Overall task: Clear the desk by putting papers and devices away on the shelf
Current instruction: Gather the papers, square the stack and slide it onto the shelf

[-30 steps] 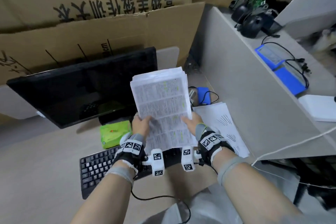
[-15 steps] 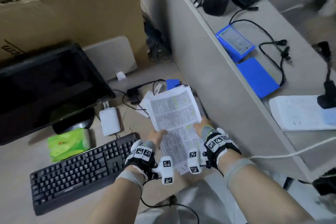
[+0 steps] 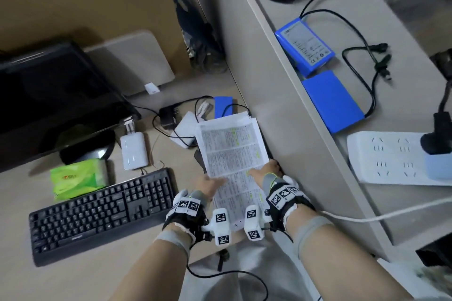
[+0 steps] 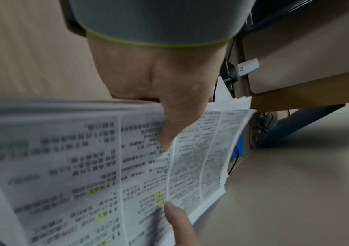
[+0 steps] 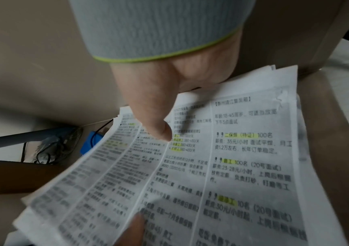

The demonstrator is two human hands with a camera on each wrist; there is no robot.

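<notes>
Stack of papers point(image 3: 232, 154) gripped by both: left hand point(image 3: 208, 184) at 7 o'clock, right hand point(image 3: 265, 171) at 5 o'clock, thumbs on top. Held above desk point(image 3: 73, 273), beside divider wall point(image 3: 288, 117).

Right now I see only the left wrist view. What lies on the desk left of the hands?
Observer: A black keyboard, with a green tissue pack behind it.
Operator: And on the raised ledge to the right?
Observer: A labelled blue rectangular pack, a plain blue pack and a white power strip.
Operator: Is the right hand's grip on the sheets?
Observer: Yes, the right hand holds the white printed paper stack, thumb on top.
</notes>
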